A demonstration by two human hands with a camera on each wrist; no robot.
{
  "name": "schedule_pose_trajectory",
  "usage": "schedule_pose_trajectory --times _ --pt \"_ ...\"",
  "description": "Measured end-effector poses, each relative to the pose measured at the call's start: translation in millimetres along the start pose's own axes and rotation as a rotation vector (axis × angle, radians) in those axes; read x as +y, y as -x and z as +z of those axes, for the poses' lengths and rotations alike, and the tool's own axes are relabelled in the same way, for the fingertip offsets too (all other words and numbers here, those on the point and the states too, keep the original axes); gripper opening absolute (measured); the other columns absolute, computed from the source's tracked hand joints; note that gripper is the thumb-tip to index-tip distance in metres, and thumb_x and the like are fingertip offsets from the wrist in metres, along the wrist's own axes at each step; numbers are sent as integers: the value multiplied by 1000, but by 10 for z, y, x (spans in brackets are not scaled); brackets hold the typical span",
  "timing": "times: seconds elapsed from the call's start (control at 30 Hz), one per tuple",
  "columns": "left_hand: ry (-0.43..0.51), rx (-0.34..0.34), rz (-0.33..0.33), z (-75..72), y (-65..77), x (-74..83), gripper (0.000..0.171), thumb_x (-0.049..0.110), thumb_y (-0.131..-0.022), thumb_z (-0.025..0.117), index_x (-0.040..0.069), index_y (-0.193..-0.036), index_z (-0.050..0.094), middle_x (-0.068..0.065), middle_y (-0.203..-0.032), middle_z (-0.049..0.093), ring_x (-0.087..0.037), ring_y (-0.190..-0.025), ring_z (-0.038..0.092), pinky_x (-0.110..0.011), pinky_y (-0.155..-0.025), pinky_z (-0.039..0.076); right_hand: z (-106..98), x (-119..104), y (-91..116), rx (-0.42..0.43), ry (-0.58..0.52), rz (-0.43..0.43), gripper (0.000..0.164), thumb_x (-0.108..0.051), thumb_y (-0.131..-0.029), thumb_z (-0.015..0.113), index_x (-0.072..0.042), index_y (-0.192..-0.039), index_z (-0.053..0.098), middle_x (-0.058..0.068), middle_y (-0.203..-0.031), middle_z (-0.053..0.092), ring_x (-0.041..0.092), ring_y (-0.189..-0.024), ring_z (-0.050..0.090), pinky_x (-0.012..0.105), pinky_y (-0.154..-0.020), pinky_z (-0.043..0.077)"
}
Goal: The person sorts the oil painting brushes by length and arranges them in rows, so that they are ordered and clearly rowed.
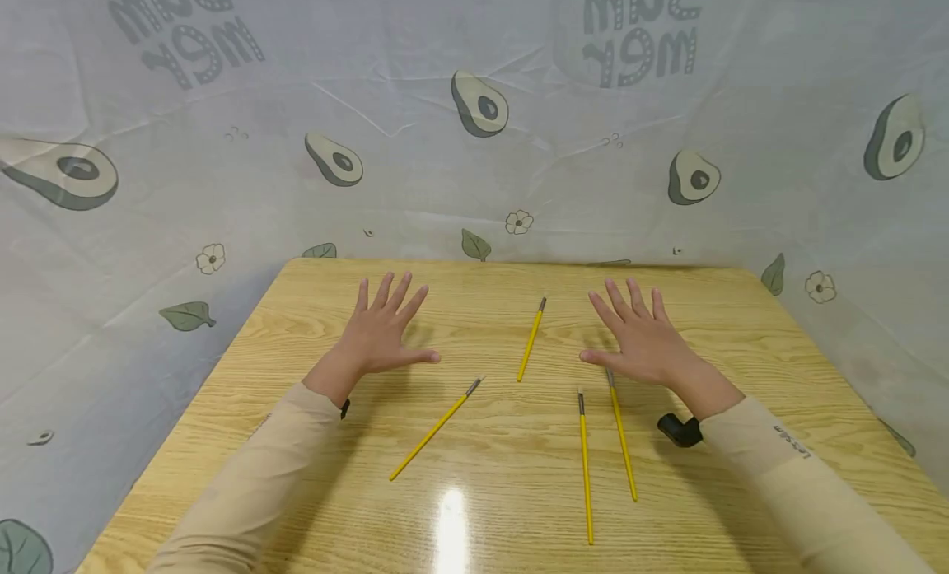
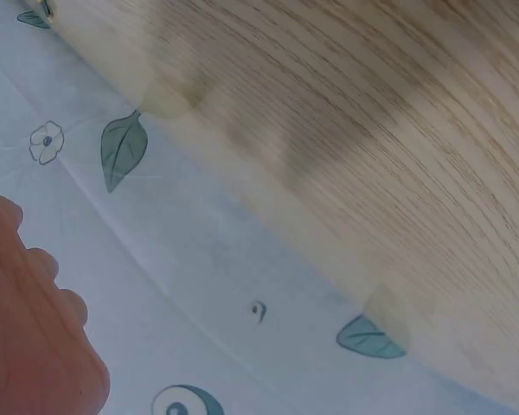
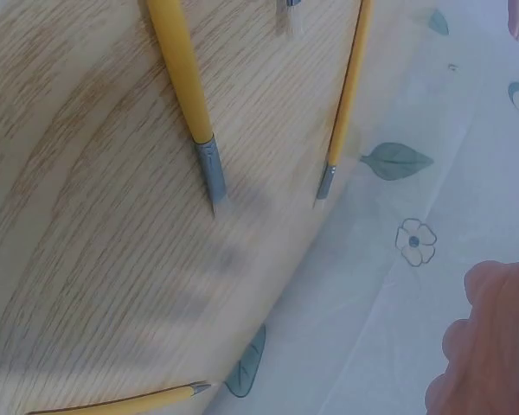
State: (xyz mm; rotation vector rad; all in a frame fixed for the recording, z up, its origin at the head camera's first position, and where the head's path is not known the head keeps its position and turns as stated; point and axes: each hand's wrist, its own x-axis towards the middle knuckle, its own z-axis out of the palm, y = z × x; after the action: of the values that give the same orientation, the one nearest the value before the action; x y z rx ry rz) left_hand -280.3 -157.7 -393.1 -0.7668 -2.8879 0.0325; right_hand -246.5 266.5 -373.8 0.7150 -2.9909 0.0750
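Left hand (image 1: pixel 378 339), right hand (image 1: pixel 643 347) spread wide, empty, over desk (image 1: pixel 296 294); four brushes (image 1: pixel 585 459) lie loose; seemingly pre-grasp; lifting one calls for finger pinch

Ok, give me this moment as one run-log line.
left hand: spread, holding nothing | right hand: spread, holding nothing | four yellow brushes: lying apart on wooden table | printed cloth: behind table

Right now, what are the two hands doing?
Left hand: open, fingers spread, holding nothing.
Right hand: open, fingers spread, holding nothing.
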Motion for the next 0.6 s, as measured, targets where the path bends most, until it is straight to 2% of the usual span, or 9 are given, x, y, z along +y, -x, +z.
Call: schedule_pose_trajectory --times 0.43,0.6 --pt "-35 2 19 -61 -64 49 105 83 -80 43 22 -158 9 -12 -162 -3 -34 -145 -10 -59 -111 -16 -44 34 44 4 -13 -12 94 -66 -92 47 -7 -156 12 21 -160 0 43 -143 -10 64 -110 -12" --pt "-54 29 34 -96 -58 56 106 85 -79 40 21 -158 11 -12 -162 -2 -35 -146 -7 -60 -112 -13 -113 55 104 4 -28 -14 93 -65 -93 47 -8 -157 11 20 -160 -1 40 -143 -13 62 -110 -13"
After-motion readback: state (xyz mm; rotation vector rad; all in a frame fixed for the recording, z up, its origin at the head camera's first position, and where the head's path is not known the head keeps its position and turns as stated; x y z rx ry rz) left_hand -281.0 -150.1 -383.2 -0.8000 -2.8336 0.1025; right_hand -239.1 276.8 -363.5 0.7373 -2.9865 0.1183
